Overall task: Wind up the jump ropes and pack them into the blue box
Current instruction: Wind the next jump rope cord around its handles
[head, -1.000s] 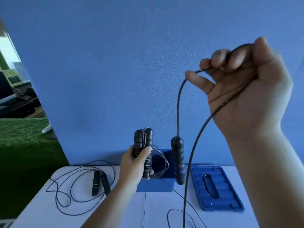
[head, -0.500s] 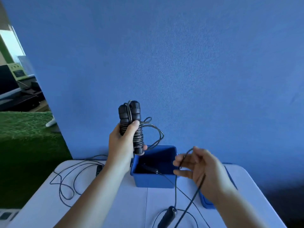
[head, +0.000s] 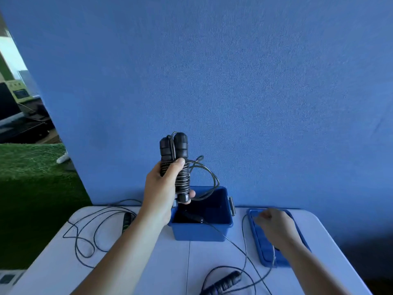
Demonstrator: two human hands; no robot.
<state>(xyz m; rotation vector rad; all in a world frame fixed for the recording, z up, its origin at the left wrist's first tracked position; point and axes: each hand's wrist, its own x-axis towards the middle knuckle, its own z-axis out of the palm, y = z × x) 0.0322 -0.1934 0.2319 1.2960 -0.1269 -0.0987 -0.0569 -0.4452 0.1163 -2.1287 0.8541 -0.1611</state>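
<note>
While the left hand (head: pixel 161 194) grips the wound jump rope (head: pixel 176 165), handles upright, just above the blue box (head: pixel 202 231), the drop looks straight down for that nearer hand; right hand (head: pixel 275 227) sits blurred over the lid (head: pixel 261 248), grip unreadable.

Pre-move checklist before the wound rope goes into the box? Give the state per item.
1. Left hand grip on the wound rope: ok, fingers are curled round both handles.
2. Winding tidy: not ok, a loose loop sticks out to the right.
3. Blue box open: ok, the lid lies on the table to its right.
4. Box interior free: not ok, another rope's handle lies inside, with its cord trailing over the front rim.
5. Right hand free: cannot tell, it is blurred over the lid.
</note>
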